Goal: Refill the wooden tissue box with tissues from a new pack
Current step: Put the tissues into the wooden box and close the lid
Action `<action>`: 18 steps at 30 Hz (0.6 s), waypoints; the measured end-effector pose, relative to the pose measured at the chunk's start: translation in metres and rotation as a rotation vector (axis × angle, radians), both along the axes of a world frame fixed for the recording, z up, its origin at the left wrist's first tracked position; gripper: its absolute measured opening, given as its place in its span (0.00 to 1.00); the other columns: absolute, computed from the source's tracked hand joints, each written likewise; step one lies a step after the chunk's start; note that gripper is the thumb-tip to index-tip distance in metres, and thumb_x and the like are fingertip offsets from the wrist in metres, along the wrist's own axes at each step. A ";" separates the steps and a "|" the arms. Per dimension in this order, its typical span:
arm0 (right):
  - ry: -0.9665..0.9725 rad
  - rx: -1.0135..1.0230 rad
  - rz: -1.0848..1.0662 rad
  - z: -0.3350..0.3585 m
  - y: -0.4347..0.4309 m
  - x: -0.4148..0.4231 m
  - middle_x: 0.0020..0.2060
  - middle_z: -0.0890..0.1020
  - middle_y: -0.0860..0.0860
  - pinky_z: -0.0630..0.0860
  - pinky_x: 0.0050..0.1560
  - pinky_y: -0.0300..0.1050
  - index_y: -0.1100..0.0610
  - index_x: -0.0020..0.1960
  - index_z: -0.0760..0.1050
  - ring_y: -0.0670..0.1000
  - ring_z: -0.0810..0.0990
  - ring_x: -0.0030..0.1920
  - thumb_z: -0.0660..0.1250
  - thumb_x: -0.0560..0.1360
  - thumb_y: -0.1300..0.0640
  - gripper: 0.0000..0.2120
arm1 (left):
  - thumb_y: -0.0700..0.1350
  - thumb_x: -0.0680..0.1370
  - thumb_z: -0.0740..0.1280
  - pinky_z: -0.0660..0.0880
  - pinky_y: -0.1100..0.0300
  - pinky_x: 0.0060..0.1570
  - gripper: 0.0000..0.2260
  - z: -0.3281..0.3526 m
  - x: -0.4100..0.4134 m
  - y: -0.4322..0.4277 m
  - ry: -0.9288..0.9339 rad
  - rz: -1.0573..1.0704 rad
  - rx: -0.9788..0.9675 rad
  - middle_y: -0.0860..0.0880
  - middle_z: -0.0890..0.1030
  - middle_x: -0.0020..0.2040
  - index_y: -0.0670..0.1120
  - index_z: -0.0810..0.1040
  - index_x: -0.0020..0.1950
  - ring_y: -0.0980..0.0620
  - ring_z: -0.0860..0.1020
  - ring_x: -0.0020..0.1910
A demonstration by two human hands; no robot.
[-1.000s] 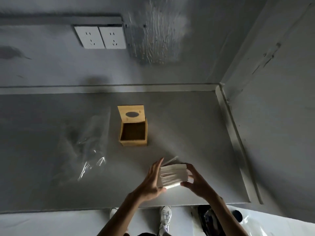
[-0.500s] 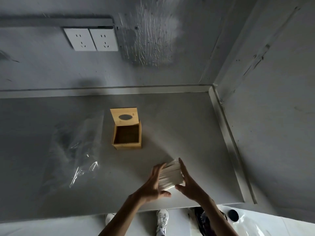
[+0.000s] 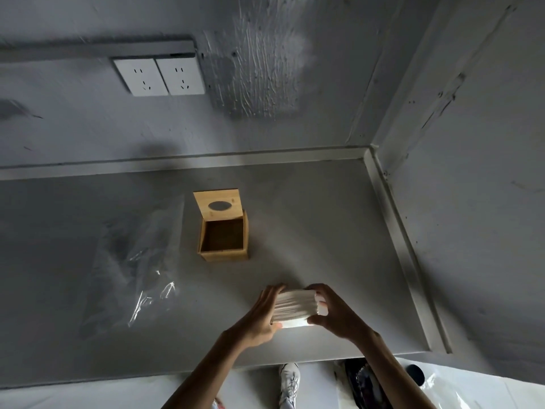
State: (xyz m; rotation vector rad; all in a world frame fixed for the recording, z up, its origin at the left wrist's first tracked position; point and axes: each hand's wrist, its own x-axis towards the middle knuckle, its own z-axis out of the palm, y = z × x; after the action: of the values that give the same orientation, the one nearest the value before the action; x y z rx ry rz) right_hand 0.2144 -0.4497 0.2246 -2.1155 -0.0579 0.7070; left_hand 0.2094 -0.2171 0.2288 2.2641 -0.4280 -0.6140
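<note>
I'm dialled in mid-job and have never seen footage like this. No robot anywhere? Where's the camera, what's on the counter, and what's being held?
There is no robot: these are a person's two bare hands, filmed by one wide-angle camera worn on the head, looking forward and down.

On the grey counter stands the wooden tissue box, its lid tipped up and the inside empty. To its left lies crumpled clear plastic wrap.

Nearer the camera, the left hand and right hand hold a stack of white tissues between them, one grip on each end, short of the box. Two wall sockets sit above.
</note>
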 end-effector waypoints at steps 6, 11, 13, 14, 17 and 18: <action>-0.008 -0.024 0.064 -0.002 0.002 -0.011 0.68 0.68 0.47 0.69 0.68 0.48 0.40 0.72 0.53 0.48 0.68 0.66 0.76 0.65 0.53 0.44 | 0.42 0.70 0.72 0.58 0.63 0.71 0.41 -0.004 0.003 0.001 0.052 -0.020 0.025 0.49 0.57 0.71 0.48 0.50 0.76 0.54 0.58 0.71; -0.136 -0.146 -0.004 -0.001 0.005 -0.016 0.67 0.72 0.51 0.74 0.60 0.46 0.41 0.71 0.56 0.49 0.73 0.61 0.73 0.69 0.55 0.38 | 0.42 0.71 0.71 0.65 0.56 0.70 0.38 -0.004 0.002 0.004 0.027 0.009 0.003 0.49 0.62 0.68 0.50 0.52 0.74 0.56 0.64 0.67; -0.124 -0.154 0.033 -0.002 0.005 -0.017 0.67 0.71 0.51 0.72 0.62 0.46 0.42 0.73 0.54 0.50 0.70 0.64 0.73 0.69 0.54 0.40 | 0.42 0.71 0.72 0.62 0.60 0.71 0.42 -0.006 0.003 0.006 0.055 -0.002 0.015 0.48 0.60 0.71 0.51 0.48 0.76 0.54 0.62 0.70; -0.109 -0.149 0.032 -0.004 0.003 -0.018 0.66 0.71 0.51 0.72 0.61 0.46 0.41 0.74 0.53 0.50 0.70 0.64 0.73 0.69 0.53 0.40 | 0.42 0.71 0.72 0.62 0.62 0.70 0.43 -0.006 0.003 0.007 0.088 0.007 0.010 0.48 0.60 0.72 0.52 0.46 0.76 0.54 0.62 0.70; -0.026 -0.036 -0.062 -0.007 -0.001 -0.015 0.63 0.71 0.45 0.74 0.58 0.43 0.38 0.73 0.53 0.49 0.74 0.61 0.72 0.71 0.51 0.39 | 0.43 0.73 0.70 0.65 0.61 0.65 0.41 0.007 0.006 0.006 0.274 0.084 -0.074 0.51 0.65 0.70 0.56 0.44 0.75 0.53 0.67 0.67; 0.011 0.025 -0.112 -0.006 -0.002 -0.012 0.63 0.73 0.44 0.75 0.57 0.40 0.38 0.73 0.55 0.48 0.75 0.61 0.72 0.72 0.52 0.37 | 0.43 0.74 0.70 0.66 0.60 0.63 0.41 0.013 0.010 0.007 0.360 0.112 -0.126 0.53 0.68 0.67 0.57 0.44 0.75 0.53 0.68 0.66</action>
State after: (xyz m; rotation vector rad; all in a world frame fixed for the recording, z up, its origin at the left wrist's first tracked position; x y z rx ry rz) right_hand 0.2023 -0.4522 0.2187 -2.0733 0.0575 0.6479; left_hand 0.2198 -0.2105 0.2414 1.9889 -0.1561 -0.8886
